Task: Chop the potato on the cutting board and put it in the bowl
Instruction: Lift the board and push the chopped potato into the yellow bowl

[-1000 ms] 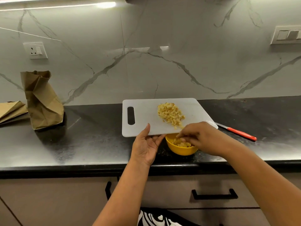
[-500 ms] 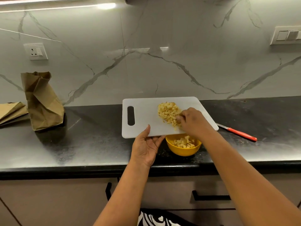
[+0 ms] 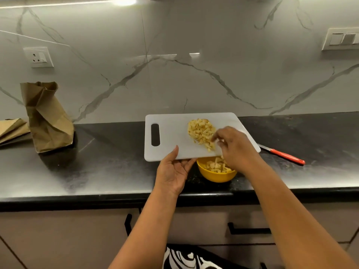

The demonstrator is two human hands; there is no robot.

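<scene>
Your right hand [image 3: 236,147] slid back toward the bowl [image 3: 216,174] since half a second ago, curled fingers raking potato [image 3: 202,133] off the board [image 3: 174,140]. Left hand [image 3: 172,171] still grips the near edge. Board and wrist hide some of the bowl.

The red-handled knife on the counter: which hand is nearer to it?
Right. The right hand is over the board's right part, at the potato pieces, a little left of the red-handled knife. The left hand holds the board's near edge, farther left.
</scene>
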